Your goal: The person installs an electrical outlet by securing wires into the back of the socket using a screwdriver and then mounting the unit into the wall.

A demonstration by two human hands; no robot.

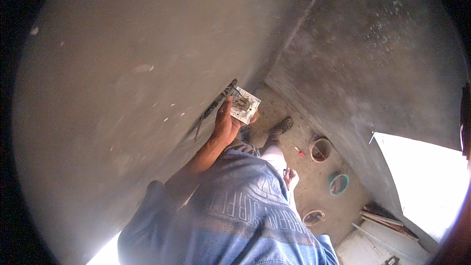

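Observation:
In my left hand is a white square electrical wall plate, its back turned up so that the fittings inside show. My thumb lies along one edge and fingertips curl round the opposite edge. A thin wire runs between the plate and a dark opening in the wall right beside it. My right hand is low beside my thigh with its fingers curled. A small dark bit shows at its fingers, too small to name.
A wall rises close on my left and another wall meets it ahead. On the floor lie a small red object, a brown ring-shaped coil, a teal one and a pale one. Boards lie at lower right.

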